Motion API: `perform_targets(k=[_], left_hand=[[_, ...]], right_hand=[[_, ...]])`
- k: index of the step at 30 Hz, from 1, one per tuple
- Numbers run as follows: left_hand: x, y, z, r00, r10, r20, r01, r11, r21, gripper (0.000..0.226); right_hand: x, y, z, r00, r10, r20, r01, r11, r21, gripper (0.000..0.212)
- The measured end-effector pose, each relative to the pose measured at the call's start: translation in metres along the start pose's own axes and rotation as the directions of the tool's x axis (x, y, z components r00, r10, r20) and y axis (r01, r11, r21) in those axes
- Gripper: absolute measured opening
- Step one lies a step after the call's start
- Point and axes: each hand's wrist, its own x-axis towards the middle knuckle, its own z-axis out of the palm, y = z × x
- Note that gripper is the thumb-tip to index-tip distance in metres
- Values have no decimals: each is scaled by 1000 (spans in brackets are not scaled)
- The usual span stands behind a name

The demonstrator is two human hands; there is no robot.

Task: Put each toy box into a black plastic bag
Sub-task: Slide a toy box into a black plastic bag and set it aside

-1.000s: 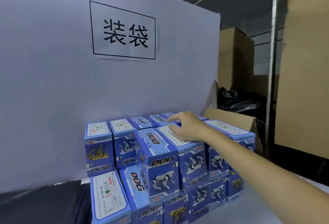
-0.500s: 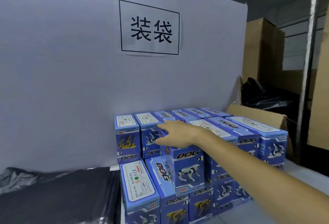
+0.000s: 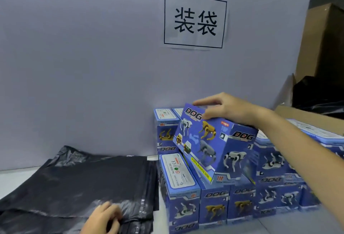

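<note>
Against the grey board at the back of the worktop (image 3: 11,176), our right hand (image 3: 226,108) grips a tilted toy box (image 3: 214,146) above the stack at centre right while our left hand (image 3: 104,219) pinches the black bags (image 3: 78,179) at lower left, so next we likely must open one.

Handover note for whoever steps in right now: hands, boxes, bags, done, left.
Right hand: grips a toy box by its top edge, tilted, lifted above the box stack.
Left hand: fingers curled on the near edge of the black bags, which lie flat in a pile left of the stack.
Done: one box picked off the stack. No bag is open yet, and no bagged box shows on the table.
Left: open the top bag, slide the held box in, then repeat for the stack.
</note>
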Motion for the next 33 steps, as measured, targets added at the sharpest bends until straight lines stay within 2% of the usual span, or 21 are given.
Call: perform_targets(k=[2,5,7,8,10,11,12,13,15,18,20,22,25,27,29,31,33], left_hand=[[-6,-5,-4,996,-67,61,67,998,-3,32],[-7,-12,-6,985,-150,-86,132,973,-190,39],[-7,-4,-7,952,-288,-101,227,888,-400,45],[-8,1,-10,927,-369,-67,274,788,-551,46],[-5,3,-17,890,-456,-8,272,544,-794,37],[-3,5,-22,874,-478,82,277,354,-893,27],[-5,10,-29,861,-476,180,280,149,-948,28],[-8,14,-36,848,-476,232,271,14,-962,36],[-12,15,-46,856,-449,258,245,-89,-966,46],[-16,22,-56,849,-357,390,333,-210,-919,52],[-14,23,-55,838,-347,420,376,-191,-907,45],[-11,25,-53,842,-381,381,352,-146,-924,44],[-10,27,-50,862,-377,339,309,-139,-941,30],[-9,24,-48,860,-410,304,275,-129,-953,31],[-9,25,-46,870,-434,234,166,-189,-968,38],[-8,23,-42,849,-507,148,45,-209,-977,39],[-9,24,-39,812,-579,67,-5,-122,-993,39]], right_hand=[[-5,-15,10,991,-92,-98,109,976,188,47],[-6,-26,44,942,-195,-274,299,858,417,49],[-5,-28,78,922,-181,-342,349,770,534,52],[-4,-29,98,919,-172,-356,360,733,576,52],[-3,-32,139,914,-184,-362,385,678,626,51],[-4,-34,159,913,-191,-362,389,675,627,52],[-4,-36,178,913,-193,-359,387,689,613,55],[-4,-38,195,916,-196,-351,380,706,598,56],[-2,-38,223,927,-192,-324,357,720,595,55],[-3,-33,253,946,-153,-287,301,744,596,53],[-5,-26,266,952,-106,-288,268,742,615,53],[-4,-19,274,959,-68,-274,239,715,657,46],[-4,-11,279,974,11,-228,166,655,737,37],[-6,-7,282,981,116,-153,59,575,816,38],[-11,-3,288,978,205,-46,-54,456,888,41],[-14,-2,294,970,240,46,-125,326,937,50],[-17,-3,302,973,208,102,-156,267,951,67]])
